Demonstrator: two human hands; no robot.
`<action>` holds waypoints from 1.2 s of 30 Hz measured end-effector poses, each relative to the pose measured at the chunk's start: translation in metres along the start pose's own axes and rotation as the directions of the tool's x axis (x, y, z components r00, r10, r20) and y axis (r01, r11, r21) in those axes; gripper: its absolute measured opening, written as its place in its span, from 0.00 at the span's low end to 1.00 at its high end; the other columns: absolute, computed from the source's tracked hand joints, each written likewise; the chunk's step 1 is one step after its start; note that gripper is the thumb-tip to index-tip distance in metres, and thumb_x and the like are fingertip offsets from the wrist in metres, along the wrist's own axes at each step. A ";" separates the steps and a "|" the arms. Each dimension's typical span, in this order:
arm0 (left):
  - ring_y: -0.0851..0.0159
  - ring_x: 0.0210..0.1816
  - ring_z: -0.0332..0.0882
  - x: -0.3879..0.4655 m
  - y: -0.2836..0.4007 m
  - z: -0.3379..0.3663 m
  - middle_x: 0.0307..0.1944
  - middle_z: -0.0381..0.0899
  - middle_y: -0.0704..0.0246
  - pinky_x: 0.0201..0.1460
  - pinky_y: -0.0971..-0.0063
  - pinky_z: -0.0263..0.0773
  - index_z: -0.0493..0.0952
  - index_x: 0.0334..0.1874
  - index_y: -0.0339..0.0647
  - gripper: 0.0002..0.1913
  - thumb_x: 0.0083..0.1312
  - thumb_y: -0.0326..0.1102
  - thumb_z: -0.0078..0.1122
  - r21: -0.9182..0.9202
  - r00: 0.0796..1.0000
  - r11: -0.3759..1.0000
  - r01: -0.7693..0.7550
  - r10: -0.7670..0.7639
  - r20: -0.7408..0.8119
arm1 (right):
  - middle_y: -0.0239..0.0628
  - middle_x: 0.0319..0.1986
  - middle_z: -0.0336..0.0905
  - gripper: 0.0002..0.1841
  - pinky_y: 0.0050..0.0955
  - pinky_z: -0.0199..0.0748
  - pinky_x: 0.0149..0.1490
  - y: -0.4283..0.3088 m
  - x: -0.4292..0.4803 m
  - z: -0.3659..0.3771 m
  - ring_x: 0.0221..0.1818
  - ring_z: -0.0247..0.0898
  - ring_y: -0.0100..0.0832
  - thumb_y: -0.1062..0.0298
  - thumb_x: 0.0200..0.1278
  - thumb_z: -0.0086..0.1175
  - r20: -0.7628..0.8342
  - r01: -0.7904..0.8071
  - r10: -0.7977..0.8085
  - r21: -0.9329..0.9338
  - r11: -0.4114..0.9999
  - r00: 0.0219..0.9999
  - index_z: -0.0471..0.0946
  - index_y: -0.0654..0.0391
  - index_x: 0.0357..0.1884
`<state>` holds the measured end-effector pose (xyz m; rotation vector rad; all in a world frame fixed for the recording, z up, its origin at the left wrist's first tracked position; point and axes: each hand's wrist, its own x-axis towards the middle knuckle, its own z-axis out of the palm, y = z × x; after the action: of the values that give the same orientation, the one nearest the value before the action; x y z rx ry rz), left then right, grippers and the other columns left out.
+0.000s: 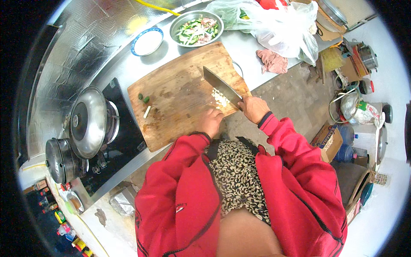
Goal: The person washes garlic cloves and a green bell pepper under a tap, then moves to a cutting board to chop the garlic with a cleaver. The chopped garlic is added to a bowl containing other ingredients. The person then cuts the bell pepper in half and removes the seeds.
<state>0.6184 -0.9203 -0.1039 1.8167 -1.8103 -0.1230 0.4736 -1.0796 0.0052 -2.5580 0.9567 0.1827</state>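
My right hand (254,108) grips the handle of a cleaver (221,86), whose broad blade lies low over the right part of a wooden cutting board (179,80). Chopped white pieces (219,97), perhaps garlic, lie beside the blade. My left hand (211,122) is at the board's near edge, just below the chopped pieces; its fingers are bent, and whether they hold anything is not visible. Towards the board's left end are two small green pieces (146,99) and a short white stick (147,112).
Behind the board stand a metal bowl (172,32) of sliced green vegetable and pinkish pieces and a blue-rimmed bowl (133,48) with white contents. A pink cloth (273,61) and plastic bags (282,29) lie right. A lidded wok (91,122) and pot (57,160) stand on the left stove.
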 end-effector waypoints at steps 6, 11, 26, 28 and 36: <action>0.55 0.51 0.73 0.008 -0.003 0.020 0.47 0.78 0.65 0.55 0.62 0.70 0.79 0.43 0.39 0.14 0.53 0.25 0.54 -0.145 0.976 0.965 0.218 -0.219 0.008 | 0.56 0.30 0.80 0.16 0.52 0.74 0.42 0.005 0.002 0.007 0.36 0.78 0.57 0.55 0.63 0.51 -0.002 -0.055 0.055 0.023 0.998 0.998 0.77 0.60 0.37; 0.51 0.52 0.71 0.019 -0.001 0.002 0.48 0.77 0.62 0.56 0.61 0.69 0.78 0.45 0.36 0.16 0.53 0.22 0.52 -0.066 0.992 0.996 0.053 -0.061 -0.115 | 0.57 0.30 0.79 0.16 0.52 0.74 0.43 0.004 -0.004 0.000 0.37 0.77 0.58 0.57 0.64 0.50 -0.047 -0.032 0.035 0.054 0.998 0.998 0.77 0.61 0.37; 0.54 0.47 0.73 0.000 0.003 -0.012 0.43 0.78 0.65 0.51 0.62 0.71 0.80 0.39 0.41 0.12 0.54 0.24 0.54 -0.141 0.986 0.976 0.166 -0.168 -0.002 | 0.55 0.30 0.80 0.16 0.51 0.74 0.41 -0.002 -0.006 0.006 0.35 0.77 0.56 0.56 0.64 0.51 -0.048 0.022 -0.019 0.074 0.997 0.999 0.78 0.60 0.36; 0.55 0.47 0.73 -0.001 0.005 -0.011 0.43 0.78 0.66 0.51 0.63 0.71 0.81 0.38 0.42 0.11 0.53 0.25 0.54 -0.097 0.983 0.978 0.183 -0.182 0.020 | 0.56 0.30 0.80 0.16 0.52 0.74 0.42 0.001 -0.004 0.009 0.36 0.77 0.57 0.56 0.64 0.51 -0.052 -0.003 0.007 0.077 0.997 0.999 0.78 0.61 0.36; 0.57 0.53 0.73 0.007 0.005 -0.003 0.47 0.78 0.67 0.55 0.64 0.70 0.80 0.43 0.43 0.15 0.52 0.27 0.55 -0.039 1.000 0.999 -0.019 0.020 0.021 | 0.57 0.31 0.80 0.17 0.52 0.74 0.43 0.003 0.004 0.006 0.37 0.78 0.57 0.55 0.64 0.51 -0.048 -0.020 0.024 0.070 0.997 0.999 0.77 0.61 0.39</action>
<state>0.6154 -0.9255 -0.0973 1.7771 -1.8270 -0.1692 0.4747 -1.0814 -0.0020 -2.4999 0.9922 0.0923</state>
